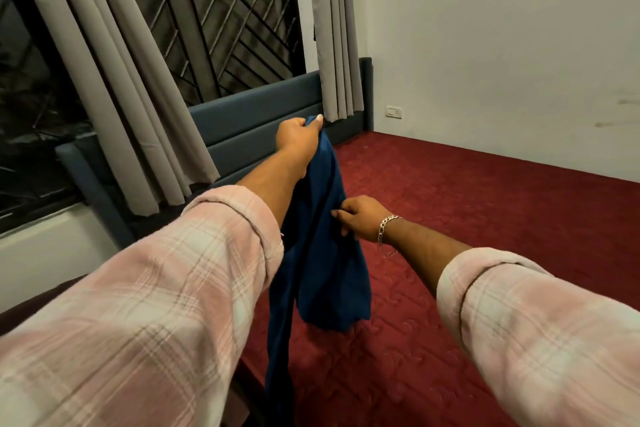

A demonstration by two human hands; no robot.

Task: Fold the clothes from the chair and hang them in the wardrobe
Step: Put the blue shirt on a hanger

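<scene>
Bare red mattress rightward; headboard, curtains close left.

The garment hangs over the bed, left hand above, right hand lower (to its right). Headboard behind, curtains and window beyond; wall right.

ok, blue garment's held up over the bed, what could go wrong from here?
1. The left hand grips only the top of the blue garment, bunched; it may fold crooked unless spread out first.
2. The right hand only pinches a mid edge, so that hold could slip.
3. The lower end hangs past the edge of the red mattress and may drag or snag there.
</scene>
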